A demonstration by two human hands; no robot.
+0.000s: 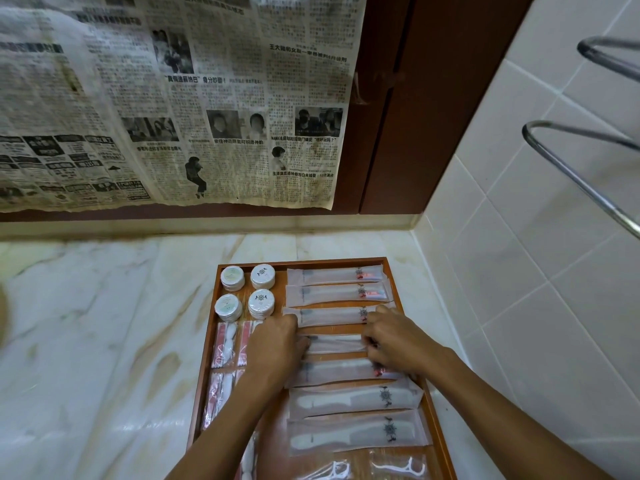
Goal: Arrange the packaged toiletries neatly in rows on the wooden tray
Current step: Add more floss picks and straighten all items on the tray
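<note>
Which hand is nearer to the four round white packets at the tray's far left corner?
Left. The left hand lies just right of the round packets; the right hand is farther right, across the long sachets.

This is looking like a hotel or guesthouse bathroom. A marble counter [104, 323] is running into a corner of white wall tiles [519, 237], with chrome towel rails [571, 174] sticking out above the counter and newspaper [173, 98] hanging behind it.

marble counter [104, 323] | newspaper [173, 98] | tiled wall [536, 271]
</note>
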